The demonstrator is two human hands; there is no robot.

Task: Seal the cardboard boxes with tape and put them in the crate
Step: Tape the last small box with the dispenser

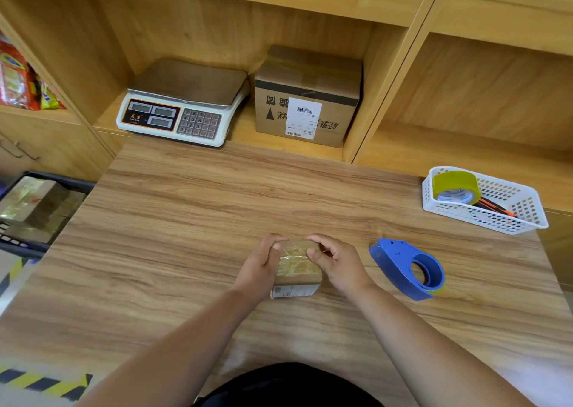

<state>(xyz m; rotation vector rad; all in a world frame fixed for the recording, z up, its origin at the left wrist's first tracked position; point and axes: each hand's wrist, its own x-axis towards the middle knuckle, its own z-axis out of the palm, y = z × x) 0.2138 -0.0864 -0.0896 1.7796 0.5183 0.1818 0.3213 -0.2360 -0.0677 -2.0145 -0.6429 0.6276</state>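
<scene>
Fingers of the left hand (259, 262) and right hand (336, 264) press on a small taped cardboard box (297, 268) held between them, its long axis running away from the person. The dark crate (18, 245) lies well left, nearer the left hand; the blue tape dispenser (406, 268) lies right of the right fingers.

A: Small cardboard box (297, 270), near centre of table, lying flat, top wrapped in wrinkled clear tape, label on near side.
B: Crate (46, 245)?
A: Far left, dark, below table edge, taped boxes (34, 205) inside.
</scene>
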